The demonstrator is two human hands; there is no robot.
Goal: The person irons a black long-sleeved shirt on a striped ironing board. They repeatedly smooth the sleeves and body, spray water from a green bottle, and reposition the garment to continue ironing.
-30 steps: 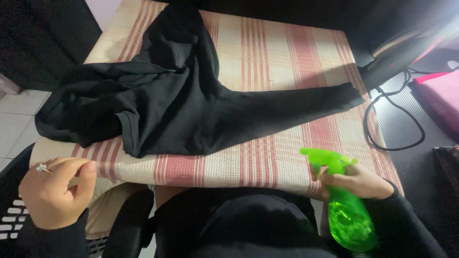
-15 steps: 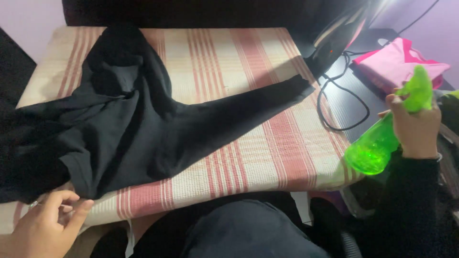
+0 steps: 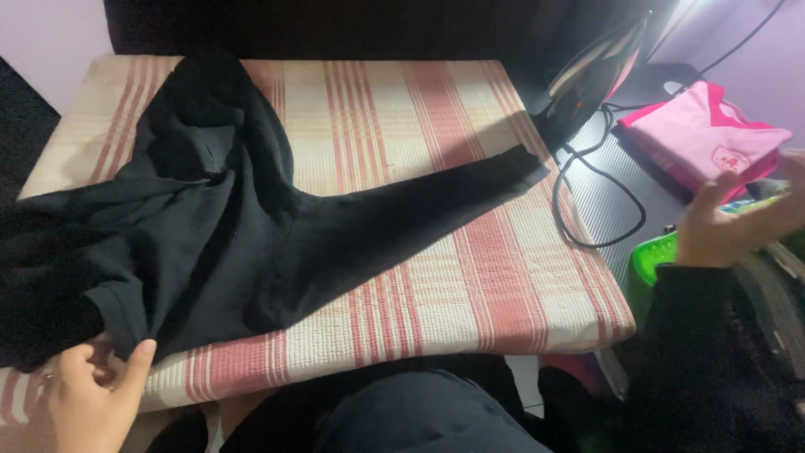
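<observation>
While right hand (image 3: 738, 222) half-hides green spray bottle (image 3: 658, 254), fingers grasping | left hand (image 3: 88, 394) pinches black garment (image 3: 210, 235)

Black garment (image 3: 251, 226) on striped board (image 3: 503, 277)

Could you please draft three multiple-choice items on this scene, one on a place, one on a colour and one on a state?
1. Where does the folded pink garment lie?
A. on the striped cloth
B. on the dark surface right of the board
C. on the person's lap

2. What colour is the spray bottle?
A. green
B. blue
C. white

3. How does the black garment lie?
A. folded in a neat square
B. rolled into a ball
C. spread out with one sleeve stretched right

Answers: 1 B, it sits beside the black cable, off the striped cloth. 2 A, bright green shows by the right hand. 3 C, the sleeve reaches the board's right edge while the left hand touches the hem.
</observation>
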